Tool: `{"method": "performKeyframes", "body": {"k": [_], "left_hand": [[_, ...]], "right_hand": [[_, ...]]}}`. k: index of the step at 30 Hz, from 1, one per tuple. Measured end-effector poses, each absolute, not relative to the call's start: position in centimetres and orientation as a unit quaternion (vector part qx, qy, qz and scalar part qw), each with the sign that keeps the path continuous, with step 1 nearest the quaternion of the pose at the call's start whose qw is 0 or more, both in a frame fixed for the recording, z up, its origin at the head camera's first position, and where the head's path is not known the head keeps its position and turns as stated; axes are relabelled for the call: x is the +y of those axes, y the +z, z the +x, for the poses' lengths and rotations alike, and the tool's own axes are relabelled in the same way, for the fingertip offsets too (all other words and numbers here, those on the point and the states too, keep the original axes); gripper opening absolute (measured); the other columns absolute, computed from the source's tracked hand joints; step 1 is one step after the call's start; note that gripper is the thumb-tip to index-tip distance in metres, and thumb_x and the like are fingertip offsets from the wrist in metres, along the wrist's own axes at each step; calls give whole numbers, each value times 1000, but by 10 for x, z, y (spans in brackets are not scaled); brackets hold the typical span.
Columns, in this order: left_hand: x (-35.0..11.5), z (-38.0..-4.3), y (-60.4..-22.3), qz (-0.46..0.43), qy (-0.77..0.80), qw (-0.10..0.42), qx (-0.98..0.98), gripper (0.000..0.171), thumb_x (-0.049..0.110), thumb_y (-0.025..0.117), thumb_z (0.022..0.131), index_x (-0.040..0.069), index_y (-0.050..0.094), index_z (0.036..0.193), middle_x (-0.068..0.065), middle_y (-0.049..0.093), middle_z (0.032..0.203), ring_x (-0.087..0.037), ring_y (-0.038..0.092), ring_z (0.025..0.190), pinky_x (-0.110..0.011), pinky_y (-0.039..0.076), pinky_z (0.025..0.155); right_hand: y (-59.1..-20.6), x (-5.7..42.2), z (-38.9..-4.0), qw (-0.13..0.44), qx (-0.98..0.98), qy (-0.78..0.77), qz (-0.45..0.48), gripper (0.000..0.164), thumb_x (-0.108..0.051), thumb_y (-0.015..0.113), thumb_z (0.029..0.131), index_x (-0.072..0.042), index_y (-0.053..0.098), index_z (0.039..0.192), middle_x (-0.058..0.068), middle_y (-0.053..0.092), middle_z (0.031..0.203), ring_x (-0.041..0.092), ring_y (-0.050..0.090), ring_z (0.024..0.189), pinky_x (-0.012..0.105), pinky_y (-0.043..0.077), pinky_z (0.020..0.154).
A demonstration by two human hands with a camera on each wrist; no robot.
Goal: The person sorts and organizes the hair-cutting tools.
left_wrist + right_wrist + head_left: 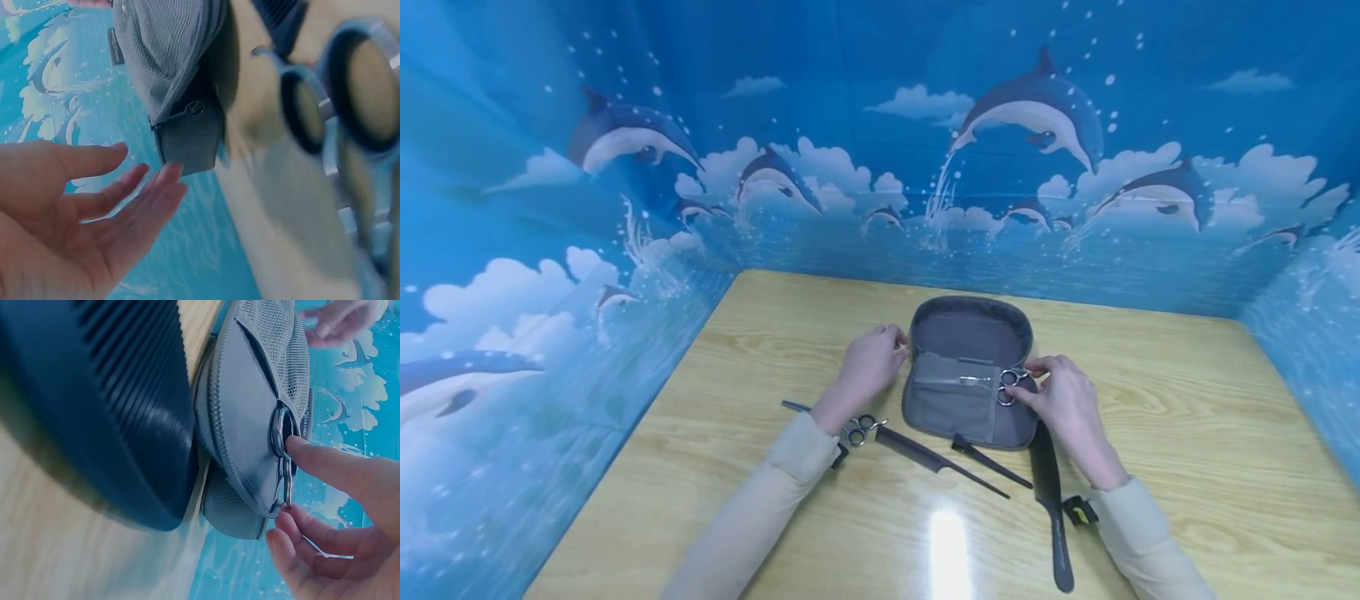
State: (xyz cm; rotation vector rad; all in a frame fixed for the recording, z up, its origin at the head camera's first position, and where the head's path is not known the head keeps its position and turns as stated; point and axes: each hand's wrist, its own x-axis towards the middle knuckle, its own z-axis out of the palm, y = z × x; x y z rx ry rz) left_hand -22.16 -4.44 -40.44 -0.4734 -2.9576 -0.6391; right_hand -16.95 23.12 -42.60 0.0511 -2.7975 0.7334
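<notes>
A grey zip case (925, 417) lies unfolded on the table, its lid leaning back. Scissors (1009, 378) lie across its inner pocket with their finger rings out at the right. My right hand (1067, 404) pinches these rings between thumb and fingers; the right wrist view shows the thumb (331, 465) at one ring. Beside the case's left edge is my left hand (872, 362), fingers loosely bent, holding nothing; in the left wrist view a gap shows between the thumb and fingers.
Nearer me lie a black tail comb (913, 450), a slim black tapered piece (992, 462) and a wide handled comb (1047, 475). A second pair of scissors (859, 429) is partly hidden by my left forearm. A dolphin-print curtain (850, 167) surrounds the wooden table (1187, 417).
</notes>
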Motion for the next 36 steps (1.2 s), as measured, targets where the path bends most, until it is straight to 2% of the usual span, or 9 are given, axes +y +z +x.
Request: {"method": "performKeyframes", "body": {"k": [2, 5, 8, 16, 23, 26, 31, 36], "left_hand": [[-48, -217, -408, -162, -227, -2, -960, 28, 19, 67, 99, 2, 66, 122, -7, 74, 98, -19, 71, 84, -33, 58, 74], [-48, -212, -415, -164, -255, -64, -951, 35, 17, 67, 99, 2, 62, 130, -7, 76, 98, -16, 70, 80, -28, 56, 69], [-46, -209, -419, -157, -281, -90, -943, 38, 12, 69, 97, 4, 61, 133, -8, 74, 99, -15, 70, 77, -26, 56, 66], [-43, -208, -423, -149, -292, -85, -941, 41, 7, 74, 92, 5, 62, 131, -7, 74, 97, -13, 69, 71, -23, 56, 66], [-48, -212, -421, -168, -282, -96, -940, 45, 10, 73, 93, 6, 61, 135, -4, 74, 102, -16, 70, 85, -30, 57, 79], [-54, -212, -418, -186, -278, -97, -937, 43, 13, 72, 95, 6, 62, 135, -4, 75, 105, -16, 71, 86, -31, 57, 80], [-73, -211, -406, -224, -268, -66, -935, 28, 12, 70, 96, 7, 70, 124, -5, 75, 106, -19, 71, 93, -35, 58, 82], [-98, -205, -399, -272, -219, -35, -936, 17, 5, 73, 92, 8, 74, 109, -4, 75, 103, -21, 70, 96, -38, 57, 86]], "right_hand": [[-427, 232, -169, 129, -960, 249, 19, 45, -25, 89, 78, 4, 72, 108, 21, 68, 102, 33, 66, 83, 47, 51, 67], [-427, 231, -168, 140, -959, 247, 22, 45, -26, 89, 77, 3, 73, 107, 21, 68, 101, 34, 65, 86, 47, 51, 68], [-427, 230, -167, 145, -958, 245, 22, 44, -26, 90, 76, 3, 73, 105, 20, 68, 100, 35, 64, 87, 48, 50, 69], [-427, 227, -167, 122, -962, 244, 13, 44, -25, 88, 79, 4, 70, 106, 19, 65, 99, 33, 62, 84, 47, 49, 69], [-426, 227, -166, 112, -964, 241, 18, 46, -26, 86, 81, 4, 67, 111, 20, 63, 103, 32, 61, 83, 45, 48, 66], [-426, 227, -166, 105, -964, 244, 18, 46, -26, 85, 83, 4, 65, 112, 22, 63, 106, 33, 62, 84, 47, 48, 67], [-426, 227, -166, 91, -963, 253, 14, 43, -26, 83, 86, 2, 63, 112, 21, 65, 109, 35, 65, 90, 51, 49, 73], [-426, 228, -166, 88, -963, 254, 14, 42, -26, 82, 86, 2, 62, 112, 21, 66, 109, 35, 65, 90, 50, 49, 72]]}}
